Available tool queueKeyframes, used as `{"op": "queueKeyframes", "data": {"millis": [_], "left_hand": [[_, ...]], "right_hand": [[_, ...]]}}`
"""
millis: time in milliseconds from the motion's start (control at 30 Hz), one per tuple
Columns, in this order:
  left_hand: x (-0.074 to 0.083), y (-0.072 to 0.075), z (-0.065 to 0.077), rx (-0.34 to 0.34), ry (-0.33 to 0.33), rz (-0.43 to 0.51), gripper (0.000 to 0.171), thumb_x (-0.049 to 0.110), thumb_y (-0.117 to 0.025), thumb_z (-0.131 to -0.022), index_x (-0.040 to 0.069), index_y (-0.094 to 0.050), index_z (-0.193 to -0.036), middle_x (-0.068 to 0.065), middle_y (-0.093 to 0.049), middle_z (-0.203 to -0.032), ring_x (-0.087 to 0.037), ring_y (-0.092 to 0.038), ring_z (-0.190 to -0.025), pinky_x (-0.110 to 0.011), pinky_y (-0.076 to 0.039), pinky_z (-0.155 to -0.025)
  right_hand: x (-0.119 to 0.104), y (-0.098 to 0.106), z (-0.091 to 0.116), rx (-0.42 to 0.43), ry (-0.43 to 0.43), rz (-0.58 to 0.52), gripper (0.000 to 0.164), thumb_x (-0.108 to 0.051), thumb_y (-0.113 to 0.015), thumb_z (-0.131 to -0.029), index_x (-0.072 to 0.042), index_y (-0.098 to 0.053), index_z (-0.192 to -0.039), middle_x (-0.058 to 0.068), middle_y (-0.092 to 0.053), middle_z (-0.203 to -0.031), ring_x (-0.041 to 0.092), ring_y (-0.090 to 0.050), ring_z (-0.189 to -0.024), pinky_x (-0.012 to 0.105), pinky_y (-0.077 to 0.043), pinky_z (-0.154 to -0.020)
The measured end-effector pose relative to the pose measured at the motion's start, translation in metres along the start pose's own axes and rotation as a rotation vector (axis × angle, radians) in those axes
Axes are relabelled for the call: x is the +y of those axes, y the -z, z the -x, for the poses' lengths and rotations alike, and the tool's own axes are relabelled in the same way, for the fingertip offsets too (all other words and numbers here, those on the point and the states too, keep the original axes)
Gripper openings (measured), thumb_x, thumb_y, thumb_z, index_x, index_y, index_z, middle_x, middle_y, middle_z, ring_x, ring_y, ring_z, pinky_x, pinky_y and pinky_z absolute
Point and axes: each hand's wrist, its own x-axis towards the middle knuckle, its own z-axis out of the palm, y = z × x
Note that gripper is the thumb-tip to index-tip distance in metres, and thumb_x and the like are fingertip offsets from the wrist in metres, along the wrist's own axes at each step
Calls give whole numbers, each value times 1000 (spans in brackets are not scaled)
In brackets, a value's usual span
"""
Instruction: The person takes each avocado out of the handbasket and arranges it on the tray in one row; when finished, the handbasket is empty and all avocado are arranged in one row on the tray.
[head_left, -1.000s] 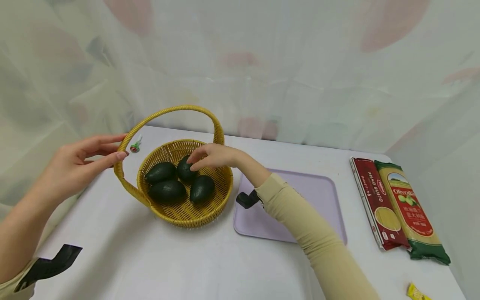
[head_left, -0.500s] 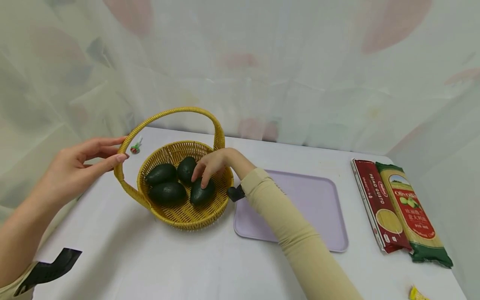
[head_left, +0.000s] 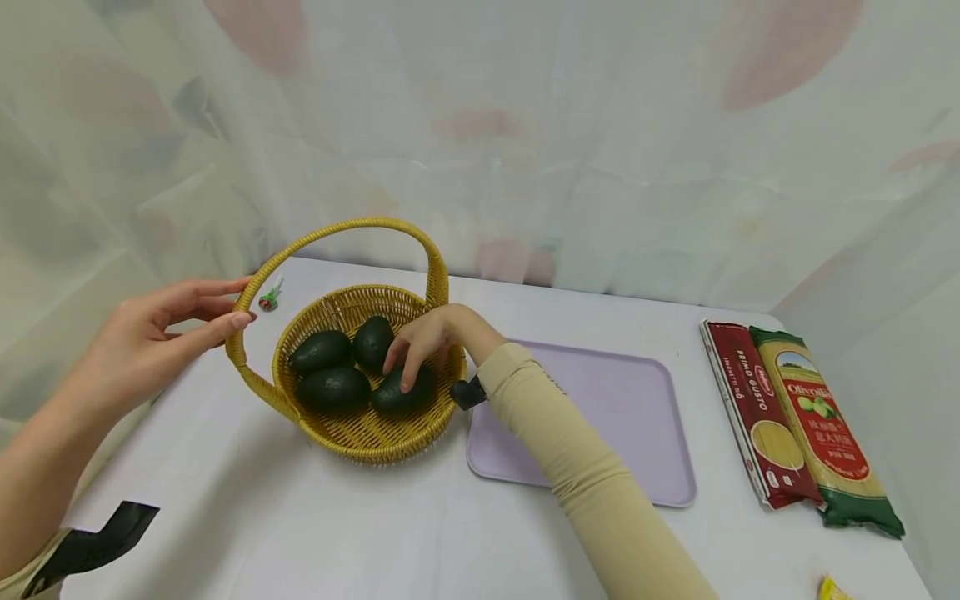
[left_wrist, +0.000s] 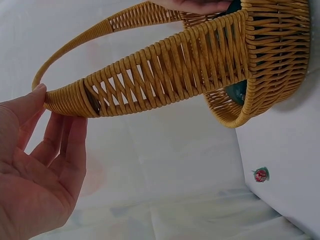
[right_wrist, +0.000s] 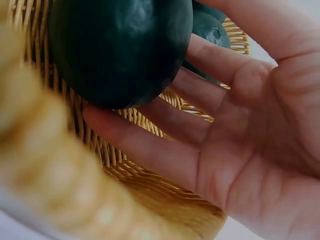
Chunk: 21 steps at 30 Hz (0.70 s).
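A yellow wicker basket (head_left: pixel 360 446) with a tall arched handle stands on the white table, several dark green avocados (head_left: pixel 335 389) in it. My left hand (head_left: pixel 142 337) pinches the left side of the basket handle (left_wrist: pixel 145 77) between thumb and fingers. Down inside the basket's right part, my right hand (head_left: pixel 429 340) grips the nearest right avocado (head_left: pixel 401 398). Seen from the right wrist, the fingers (right_wrist: pixel 145 140) reach around and under this avocado (right_wrist: pixel 120 50), which sits low over the woven bottom. Its far side is out of sight there.
Right of the basket lies a lilac tray (head_left: pixel 600 400), partly covered by the right forearm. Two spaghetti packs, one red (head_left: pixel 761 417) and one green-ended (head_left: pixel 828 425), lie at the far right. A small wrapped lollipop (head_left: pixel 270 297) is behind the handle; a yellow wrapper (head_left: pixel 831 590) shows bottom right.
My right hand has moved from over the back avocado toward the front right one and closed around it. That avocado has turned a little. The left hand keeps its grip on the handle.
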Motion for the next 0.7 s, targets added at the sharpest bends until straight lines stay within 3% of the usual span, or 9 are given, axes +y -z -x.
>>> {"op": "queueKeyframes", "data": {"millis": [400,700], "left_hand": [[-1,0,0,2,1,-15,40,19,-72,-90,22,-64,-129,20,-69,-92,6,-59,-88,-14,-39,-65],[-1,0,0,0,3,-15,40,20,-72,-90,21,-64,-129,20,-69,-92,7,-60,-87,-13,-39,-65]], "right_hand": [[4,1,-2,-20,17,44,65,-27,-79,-82,-10,-51,-138,1,-49,-131,11,-51,-116,24,-50,-90],[6,-2,0,39,47,30,56,-27,-82,-78,-14,-55,-125,2,-53,-121,13,-55,-102,36,-53,-88]]}}
